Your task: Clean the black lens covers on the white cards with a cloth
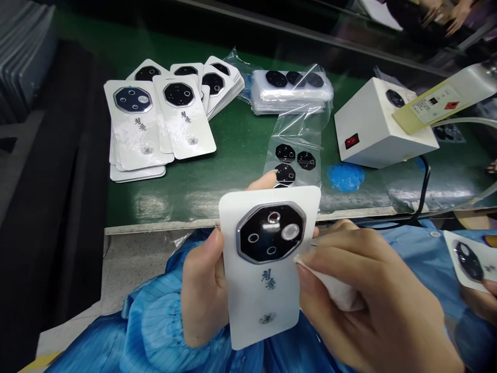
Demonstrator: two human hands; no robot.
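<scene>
We grip a white phone back [252,303] in our left hand [204,292], upright and tilted a little, just in front of the near edge of the green bench [233,145]. Our left thumb lies along its left edge beside the dark camera plate [264,235]; the other fingers pass behind it, one tip showing above the top edge and another just past the right edge.

Our right hand [373,280] pinches a folded white cloth [344,292] between thumb and forefinger. Its tip sits at the right edge of the phone back, just below the camera plate; the hand is blurred, so we cannot quite tell whether the cloth presses on the surface.

Beyond, on the bench, more phone backs [140,140] lie in overlapping piles at the left. Behind our piece is a clear sheet of black stickers [285,153], then a white box [361,124] with a red switch, a bottle [446,101] tilted over it. At far right, another person's fingers [491,287] hold a similar piece.
</scene>
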